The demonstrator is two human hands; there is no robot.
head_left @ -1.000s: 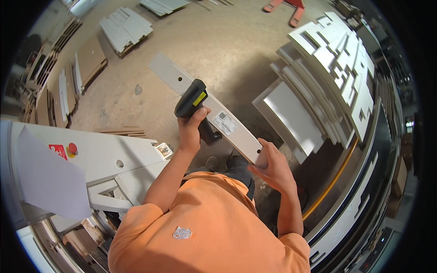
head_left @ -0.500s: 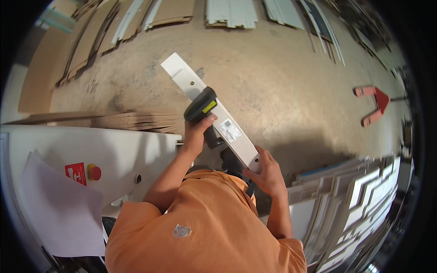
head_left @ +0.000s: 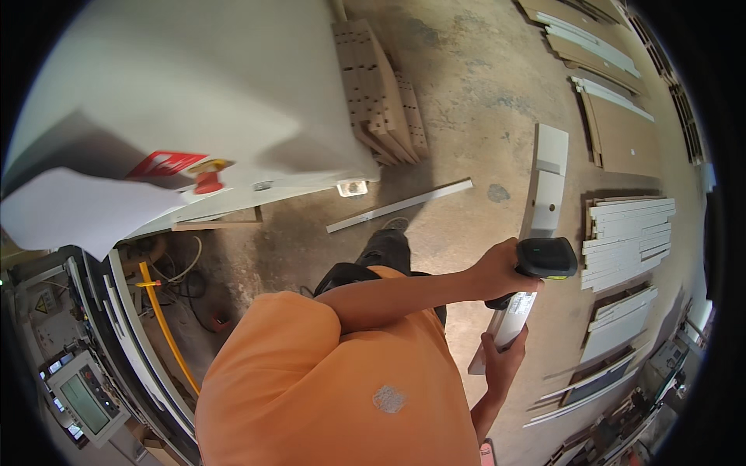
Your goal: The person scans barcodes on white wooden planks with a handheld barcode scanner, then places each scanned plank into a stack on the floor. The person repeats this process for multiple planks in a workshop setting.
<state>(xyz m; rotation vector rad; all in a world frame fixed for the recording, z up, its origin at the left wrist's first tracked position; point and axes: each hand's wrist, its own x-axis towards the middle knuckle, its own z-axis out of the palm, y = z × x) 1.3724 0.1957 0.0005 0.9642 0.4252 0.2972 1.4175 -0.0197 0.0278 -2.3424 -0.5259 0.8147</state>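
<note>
Gripping a black scanner (head_left: 548, 259) by its handle, the left hand (head_left: 501, 272) is closed tight just above a long white panel (head_left: 538, 210). Below it, the right hand (head_left: 503, 359) clasps the panel's near end, with the far end stretching out over the concrete floor (head_left: 482, 101).

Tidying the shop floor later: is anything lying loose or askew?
Yes: a thin white strip lies alone and slanted on the bare floor beside the machine, away from the stacked panels.
</note>
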